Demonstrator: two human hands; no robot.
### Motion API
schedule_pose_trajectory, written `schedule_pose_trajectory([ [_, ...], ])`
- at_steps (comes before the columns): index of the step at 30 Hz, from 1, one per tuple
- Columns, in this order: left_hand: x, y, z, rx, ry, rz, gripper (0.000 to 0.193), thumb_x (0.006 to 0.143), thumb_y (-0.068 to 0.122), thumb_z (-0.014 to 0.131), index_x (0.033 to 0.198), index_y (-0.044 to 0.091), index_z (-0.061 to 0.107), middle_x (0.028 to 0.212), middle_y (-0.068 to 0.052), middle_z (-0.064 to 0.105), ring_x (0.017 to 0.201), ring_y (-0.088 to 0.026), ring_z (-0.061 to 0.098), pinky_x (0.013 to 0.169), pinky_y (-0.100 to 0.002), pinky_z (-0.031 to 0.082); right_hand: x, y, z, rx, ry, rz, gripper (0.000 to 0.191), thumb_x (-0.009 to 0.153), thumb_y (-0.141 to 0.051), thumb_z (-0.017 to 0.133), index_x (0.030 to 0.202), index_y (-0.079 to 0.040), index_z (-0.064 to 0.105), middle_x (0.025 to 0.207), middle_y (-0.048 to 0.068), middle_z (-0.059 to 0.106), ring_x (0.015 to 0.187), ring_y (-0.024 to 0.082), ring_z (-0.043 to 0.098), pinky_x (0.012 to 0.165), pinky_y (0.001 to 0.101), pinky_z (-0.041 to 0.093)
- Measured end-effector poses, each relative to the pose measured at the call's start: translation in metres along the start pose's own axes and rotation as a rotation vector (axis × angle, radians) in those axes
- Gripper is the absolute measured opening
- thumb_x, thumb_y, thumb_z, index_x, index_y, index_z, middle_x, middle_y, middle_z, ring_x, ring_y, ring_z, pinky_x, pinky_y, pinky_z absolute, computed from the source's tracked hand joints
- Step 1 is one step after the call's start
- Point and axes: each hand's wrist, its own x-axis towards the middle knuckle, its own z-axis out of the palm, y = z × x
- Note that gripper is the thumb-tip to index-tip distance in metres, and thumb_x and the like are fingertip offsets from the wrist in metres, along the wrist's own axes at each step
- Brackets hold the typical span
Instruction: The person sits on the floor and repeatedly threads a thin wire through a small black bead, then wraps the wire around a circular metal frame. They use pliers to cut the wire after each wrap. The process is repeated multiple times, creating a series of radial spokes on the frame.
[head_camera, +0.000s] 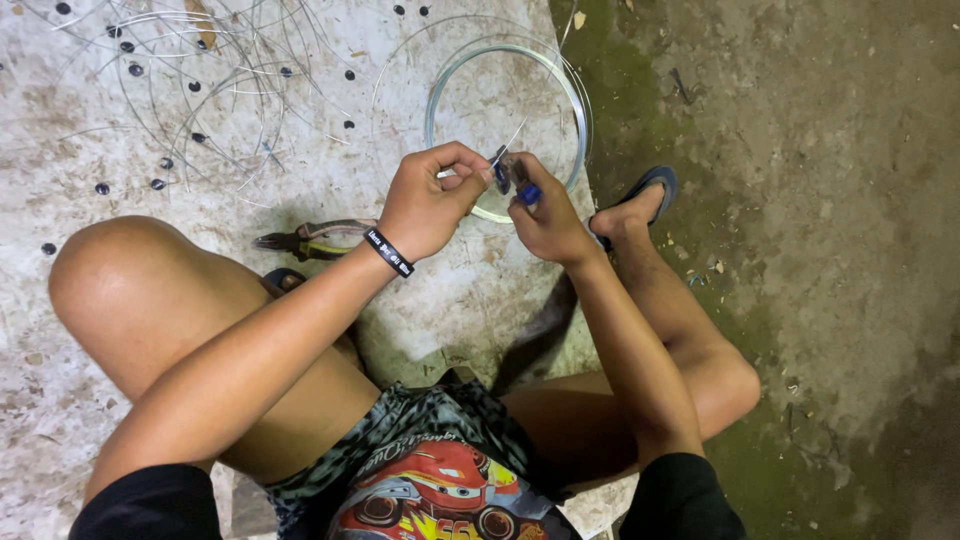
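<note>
Left hand (430, 200) pinches thin wire (512, 140) just in front of the wire coil (505, 70); right hand (545, 215) grips blue-handled pliers (515, 178). Wire's probably light, springy, pokey, so best held close to the jaws.

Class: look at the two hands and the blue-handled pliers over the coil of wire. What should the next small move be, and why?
Probably a squeeze of the pliers. The right hand grips their blue handles, the left hand pinches a thin wire right at the tool's tip, and both sit above the coil. Whether the tip already grips the wire cannot be told.
</note>
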Motion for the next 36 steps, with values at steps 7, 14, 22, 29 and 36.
schedule_pose_trajectory([
  [7, 0.000, -0.002, 0.004, -0.009, -0.041, -0.077, 0.004, 0.096, 0.005, 0.070, 0.096, 0.001, 0.069, 0.079, 0.001, 0.064, 0.062, -0.004, 0.058, 0.053, -0.022, 0.045, 0.005, -0.005, 0.001, 0.100, -0.035, -0.073, 0.052, 0.085, 0.015, 0.045, 0.135, 0.001, 0.049, 0.128, 0.010, 0.061, 0.125, 0.015, 0.055, 0.109, 0.0289, 0.043],
  [14, 0.000, -0.007, 0.007, -0.069, -0.062, -0.115, 0.004, 0.093, 0.002, 0.069, 0.096, -0.001, 0.069, 0.079, 0.000, 0.065, 0.060, -0.006, 0.057, 0.051, -0.023, 0.044, 0.008, -0.011, 0.006, 0.128, -0.022, -0.087, 0.048, 0.088, 0.015, 0.046, 0.135, 0.000, 0.048, 0.122, 0.009, 0.060, 0.117, 0.012, 0.056, 0.103, 0.0270, 0.046],
  [22, 0.001, -0.004, 0.006, -0.069, -0.083, -0.124, 0.005, 0.094, 0.004, 0.070, 0.096, 0.000, 0.070, 0.079, 0.000, 0.065, 0.060, -0.006, 0.057, 0.052, -0.023, 0.044, 0.010, -0.017, 0.001, 0.069, -0.021, -0.110, 0.044, 0.089, 0.015, 0.046, 0.130, 0.000, 0.050, 0.118, 0.009, 0.062, 0.113, 0.013, 0.059, 0.101, 0.0281, 0.048],
  [29, 0.000, -0.003, 0.007, -0.062, -0.084, -0.108, 0.005, 0.095, 0.004, 0.069, 0.096, 0.000, 0.069, 0.079, 0.001, 0.065, 0.061, -0.005, 0.057, 0.052, -0.023, 0.044, 0.009, -0.018, 0.000, 0.037, -0.003, -0.092, 0.044, 0.087, 0.014, 0.048, 0.129, -0.001, 0.051, 0.112, 0.008, 0.061, 0.105, 0.012, 0.056, 0.092, 0.0272, 0.047],
  [36, -0.001, 0.000, 0.006, -0.047, -0.086, -0.119, 0.005, 0.094, 0.004, 0.069, 0.096, 0.000, 0.069, 0.078, 0.000, 0.065, 0.060, -0.005, 0.058, 0.051, -0.022, 0.043, 0.009, -0.023, -0.001, -0.032, 0.008, -0.088, 0.040, 0.087, 0.012, 0.051, 0.126, -0.001, 0.052, 0.104, 0.007, 0.062, 0.096, 0.011, 0.056, 0.082, 0.0276, 0.048],
])
